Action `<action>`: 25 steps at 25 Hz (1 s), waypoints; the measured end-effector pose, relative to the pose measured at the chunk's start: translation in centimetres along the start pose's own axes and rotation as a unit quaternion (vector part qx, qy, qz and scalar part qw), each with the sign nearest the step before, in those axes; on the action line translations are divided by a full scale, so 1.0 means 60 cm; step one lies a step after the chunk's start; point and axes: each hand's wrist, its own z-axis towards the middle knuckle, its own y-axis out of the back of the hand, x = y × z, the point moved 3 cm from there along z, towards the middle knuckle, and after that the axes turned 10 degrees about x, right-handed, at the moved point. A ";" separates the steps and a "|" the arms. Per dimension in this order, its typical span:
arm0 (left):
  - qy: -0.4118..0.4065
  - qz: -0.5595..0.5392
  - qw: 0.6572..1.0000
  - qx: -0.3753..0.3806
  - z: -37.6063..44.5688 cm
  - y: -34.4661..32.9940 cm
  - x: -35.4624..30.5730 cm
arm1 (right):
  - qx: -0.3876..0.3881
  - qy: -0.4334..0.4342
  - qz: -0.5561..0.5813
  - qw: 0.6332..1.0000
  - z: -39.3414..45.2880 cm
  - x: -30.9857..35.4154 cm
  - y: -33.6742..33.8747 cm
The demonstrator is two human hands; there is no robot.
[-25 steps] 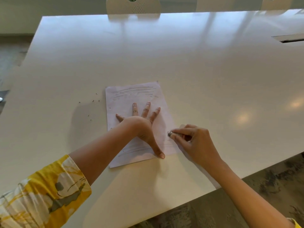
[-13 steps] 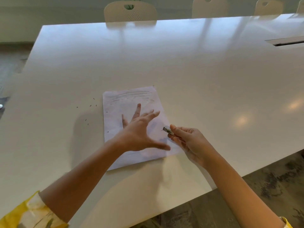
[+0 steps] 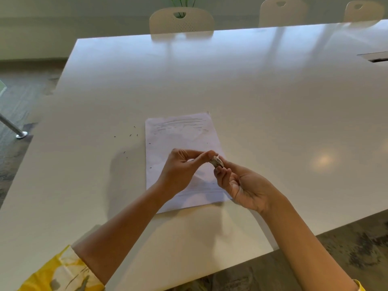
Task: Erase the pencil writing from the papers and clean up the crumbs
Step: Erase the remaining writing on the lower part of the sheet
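A white sheet of paper [image 3: 180, 141] lies on the white table [image 3: 262, 114], with grey pencil lines across its top and faint ones near its bottom edge. Both hands hover just above the sheet's middle. My right hand [image 3: 243, 185], palm turned up, pinches a small grey eraser [image 3: 217, 161] between thumb and fingers. My left hand [image 3: 182, 171] reaches in from the left, and its thumb and fingertips pinch the eraser's upper end. Dark eraser crumbs [image 3: 131, 135] lie scattered on the table left of the paper, and a few specks sit on the sheet.
Beige chairs [image 3: 181, 21] stand along the table's far edge, with a green plant behind the left one. A dark slot [image 3: 378, 58] is cut into the tabletop at the far right. The table's near edge runs diagonally under my right forearm.
My left hand lifted off the paper it was pressing flat and came to the eraser. My right hand rose from the sheet's right edge and turned palm up. The view tilted upward.
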 end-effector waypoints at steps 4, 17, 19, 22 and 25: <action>-0.036 0.050 0.990 -0.129 -0.001 -0.003 0.004 | 0.010 0.009 0.032 0.999 0.002 0.001 -0.007; 0.030 -0.058 0.995 -0.077 -0.002 0.014 0.009 | -0.019 0.059 -0.008 0.998 0.014 0.011 -0.015; 0.032 -0.056 0.995 -0.078 -0.002 0.019 0.010 | -0.027 0.058 -0.012 0.998 0.015 0.007 -0.018; 0.046 -0.033 0.996 -0.073 0.000 0.026 0.014 | -0.065 0.070 -0.050 0.994 0.009 0.010 -0.024; 0.057 0.014 0.994 -0.098 0.000 0.042 0.016 | -0.066 0.109 -0.104 0.986 -0.002 0.027 -0.035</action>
